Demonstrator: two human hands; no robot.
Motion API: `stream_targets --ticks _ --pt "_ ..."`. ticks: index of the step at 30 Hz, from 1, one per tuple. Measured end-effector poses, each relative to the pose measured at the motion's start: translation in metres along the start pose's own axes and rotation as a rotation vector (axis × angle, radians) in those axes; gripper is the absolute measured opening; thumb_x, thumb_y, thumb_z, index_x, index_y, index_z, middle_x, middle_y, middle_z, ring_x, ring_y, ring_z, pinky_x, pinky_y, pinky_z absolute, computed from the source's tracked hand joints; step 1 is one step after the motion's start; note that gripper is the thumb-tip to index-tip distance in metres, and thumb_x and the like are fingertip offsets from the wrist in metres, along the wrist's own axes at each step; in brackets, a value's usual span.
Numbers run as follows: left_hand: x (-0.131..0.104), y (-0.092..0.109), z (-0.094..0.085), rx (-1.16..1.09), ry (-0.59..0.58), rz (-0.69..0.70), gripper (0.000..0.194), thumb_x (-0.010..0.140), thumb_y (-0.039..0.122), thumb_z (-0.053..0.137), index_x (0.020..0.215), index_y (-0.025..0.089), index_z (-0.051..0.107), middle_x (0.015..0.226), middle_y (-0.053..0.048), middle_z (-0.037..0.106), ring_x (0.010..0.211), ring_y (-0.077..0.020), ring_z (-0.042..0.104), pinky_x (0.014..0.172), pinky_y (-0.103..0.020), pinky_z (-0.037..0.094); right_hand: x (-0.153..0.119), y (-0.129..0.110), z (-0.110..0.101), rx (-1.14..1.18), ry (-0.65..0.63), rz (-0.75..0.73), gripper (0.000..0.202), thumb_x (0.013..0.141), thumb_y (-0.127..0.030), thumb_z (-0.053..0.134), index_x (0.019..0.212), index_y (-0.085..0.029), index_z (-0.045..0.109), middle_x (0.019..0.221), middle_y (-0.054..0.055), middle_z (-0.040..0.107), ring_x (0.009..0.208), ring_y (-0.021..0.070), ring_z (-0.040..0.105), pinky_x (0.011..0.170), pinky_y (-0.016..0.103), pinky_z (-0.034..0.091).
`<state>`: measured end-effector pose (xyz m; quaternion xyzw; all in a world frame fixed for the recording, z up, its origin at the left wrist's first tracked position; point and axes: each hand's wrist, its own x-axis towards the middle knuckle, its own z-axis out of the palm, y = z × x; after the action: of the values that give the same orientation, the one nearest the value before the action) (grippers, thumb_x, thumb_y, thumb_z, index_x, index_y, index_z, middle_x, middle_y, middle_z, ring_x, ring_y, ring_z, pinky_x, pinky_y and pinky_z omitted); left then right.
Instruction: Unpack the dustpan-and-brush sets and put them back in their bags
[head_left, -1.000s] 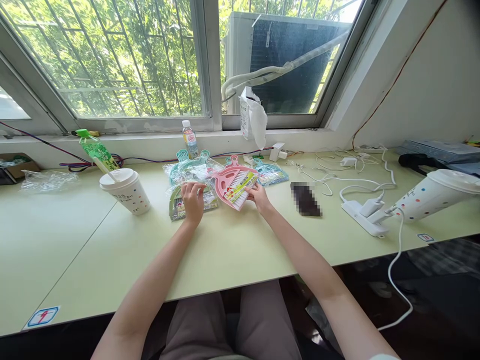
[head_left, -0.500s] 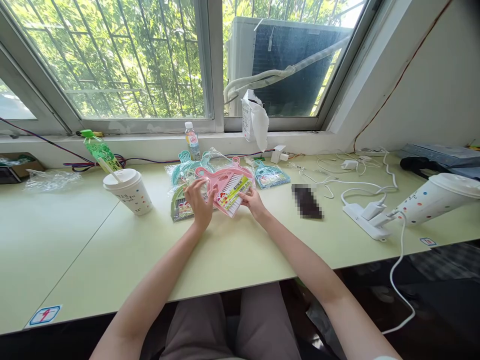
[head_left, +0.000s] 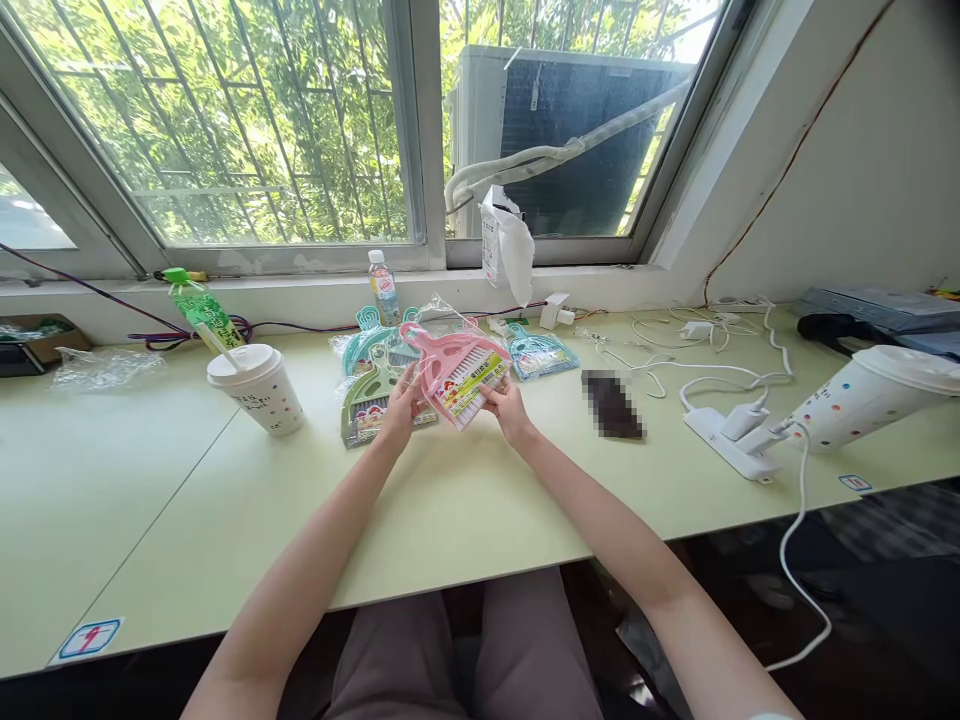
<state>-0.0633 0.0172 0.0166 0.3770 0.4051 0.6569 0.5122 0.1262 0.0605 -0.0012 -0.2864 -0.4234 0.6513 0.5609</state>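
A pink mini dustpan and brush set (head_left: 450, 370), with white bristles and a yellow-green label, is held tilted above the table between both hands. My left hand (head_left: 400, 408) is closed on its left edge. At its lower right corner, my right hand (head_left: 508, 406) grips it with the thumb in front. Behind my left hand lies a green dustpan set (head_left: 360, 405) in clear wrap, partly covered by the hand. Farther back is a wrapped teal set (head_left: 361, 345). A blue set (head_left: 541, 352) rests to the right of the pink one.
A white paper cup (head_left: 259, 395) with a straw and a green-capped bottle (head_left: 202, 310) stand at left. Another bottle (head_left: 384, 290) is by the sill. Rightward are a blurred dark object (head_left: 613, 405), a power strip (head_left: 727, 445), cables and a tilted white cup (head_left: 877, 400).
My left hand, which had its fingers raised and spread at the dustpan's left side, has lowered and closed on its edge. My right hand keeps its hold.
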Motion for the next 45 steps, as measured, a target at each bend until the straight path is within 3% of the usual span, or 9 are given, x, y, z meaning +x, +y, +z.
stream_targets --ticks 2,5,12,18,24,29,34,42,45 --pt "-0.003 -0.003 0.004 0.011 -0.093 -0.034 0.070 0.073 0.041 0.076 0.136 0.024 0.050 0.113 -0.006 0.069 0.095 -0.0191 0.068 0.077 -0.030 0.056 0.001 0.000 -0.002 0.025 0.067 -0.021 0.042 0.065 -0.027 0.080 0.101 -0.023 0.058 0.100 0.003 0.072 0.090 0.0204 0.070 0.080 0.037 0.061" --pt "-0.007 -0.007 0.008 0.029 -0.141 -0.064 0.069 0.071 0.039 0.079 0.132 0.023 0.052 0.110 -0.006 0.070 0.098 -0.0196 0.068 0.083 -0.032 0.055 0.003 -0.002 -0.004 0.032 0.125 -0.032 0.042 0.065 -0.025 0.078 0.102 -0.022 0.058 0.103 0.004 0.070 0.090 0.0197 0.069 0.078 0.036 0.061" --pt "-0.002 -0.013 0.001 0.066 -0.055 0.002 0.065 0.070 0.037 0.077 0.128 0.022 0.052 0.095 -0.003 0.071 0.088 -0.0156 0.068 0.083 -0.029 0.052 0.001 -0.009 -0.003 -0.049 0.108 -0.042 0.038 0.065 -0.025 0.076 0.100 -0.023 0.062 0.105 0.004 0.069 0.097 0.0205 0.065 0.074 0.033 0.060" --pt "-0.007 -0.011 0.005 0.011 -0.147 -0.011 0.054 0.074 0.036 0.074 0.123 0.025 0.055 0.111 -0.003 0.069 0.096 -0.0153 0.066 0.078 -0.026 0.052 0.000 -0.014 -0.001 -0.099 0.023 -0.037 0.033 0.067 -0.029 0.076 0.096 -0.023 0.064 0.105 0.005 0.071 0.098 0.0231 0.065 0.079 0.039 0.059" --pt "-0.007 -0.015 0.005 -0.023 -0.098 -0.063 0.061 0.069 0.033 0.076 0.124 0.024 0.050 0.111 -0.006 0.070 0.092 -0.0185 0.069 0.079 -0.032 0.055 0.000 -0.012 0.001 -0.038 -0.009 -0.039 0.041 0.064 -0.026 0.077 0.102 -0.024 0.062 0.106 0.004 0.071 0.103 0.0231 0.065 0.093 0.042 0.054" --pt "-0.006 -0.017 0.003 0.043 -0.084 -0.078 0.057 0.070 0.034 0.075 0.120 0.022 0.051 0.107 -0.006 0.070 0.087 -0.0203 0.069 0.075 -0.036 0.058 0.002 -0.010 -0.002 0.005 0.051 -0.037 0.038 0.060 -0.021 0.076 0.096 -0.022 0.063 0.102 0.004 0.071 0.106 0.0241 0.064 0.101 0.043 0.050" --pt "-0.009 -0.012 0.003 0.147 -0.093 -0.048 0.055 0.071 0.035 0.073 0.121 0.024 0.053 0.109 -0.006 0.069 0.084 -0.0196 0.068 0.065 -0.031 0.058 0.002 -0.012 -0.002 0.012 0.015 -0.040 0.041 0.060 -0.019 0.076 0.099 -0.023 0.063 0.103 0.003 0.072 0.109 0.0239 0.063 0.101 0.042 0.050" --pt "-0.008 -0.010 0.002 0.153 -0.070 -0.078 0.051 0.069 0.039 0.074 0.112 0.019 0.055 0.099 -0.007 0.071 0.082 -0.0205 0.069 0.064 -0.030 0.057 0.005 -0.008 -0.003 0.039 -0.001 0.084 0.046 0.064 -0.009 0.071 0.105 -0.025 0.057 0.099 0.002 0.072 0.096 0.0214 0.069 0.082 0.037 0.060" --pt "-0.007 -0.011 0.002 0.105 -0.079 -0.109 0.054 0.071 0.042 0.073 0.117 0.020 0.055 0.101 -0.006 0.072 0.082 -0.0199 0.071 0.064 -0.029 0.057 0.006 -0.007 -0.004 0.061 0.007 0.086 0.044 0.063 -0.008 0.071 0.102 -0.024 0.057 0.100 0.002 0.071 0.095 0.0209 0.069 0.081 0.036 0.061"
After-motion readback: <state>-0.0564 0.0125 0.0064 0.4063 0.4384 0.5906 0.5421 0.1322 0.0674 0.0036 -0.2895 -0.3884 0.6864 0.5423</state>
